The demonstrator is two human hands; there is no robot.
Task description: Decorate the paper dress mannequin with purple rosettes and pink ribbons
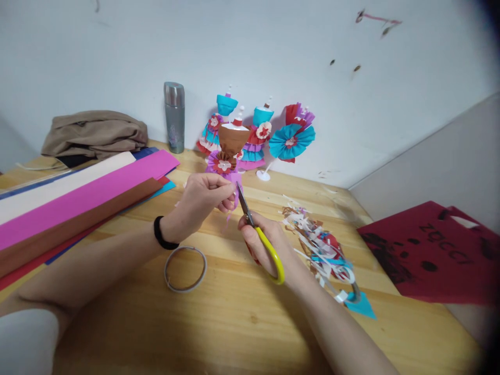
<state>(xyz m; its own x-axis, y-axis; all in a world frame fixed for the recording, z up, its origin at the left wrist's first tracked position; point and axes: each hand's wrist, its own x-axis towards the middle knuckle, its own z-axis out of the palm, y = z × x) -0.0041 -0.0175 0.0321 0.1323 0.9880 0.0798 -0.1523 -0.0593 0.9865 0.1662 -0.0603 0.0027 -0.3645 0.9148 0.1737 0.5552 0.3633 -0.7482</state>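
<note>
My left hand [207, 195], with a black band at the wrist, pinches a piece of purple crepe paper [236, 180]. My right hand [265, 239] grips yellow-handled scissors [269, 252], whose blades point up and touch or nearly touch the purple paper. Just behind my hands stands a small dress form [234, 136] with a brown paper top and a purple rosette [222, 164] bearing a pale flower. Its lower part is hidden by my left hand. A roll of tape [185, 248] lies flat on the table below my left wrist.
More paper-dressed forms [226, 104] stand by the wall, one with a blue pleated fan [292, 142]. Coloured paper sheets [89, 192], a brown cloth [94, 133] and a metal flask [174, 117] are at left. Paper scraps [318, 239] and a red bag [429, 255] are at right.
</note>
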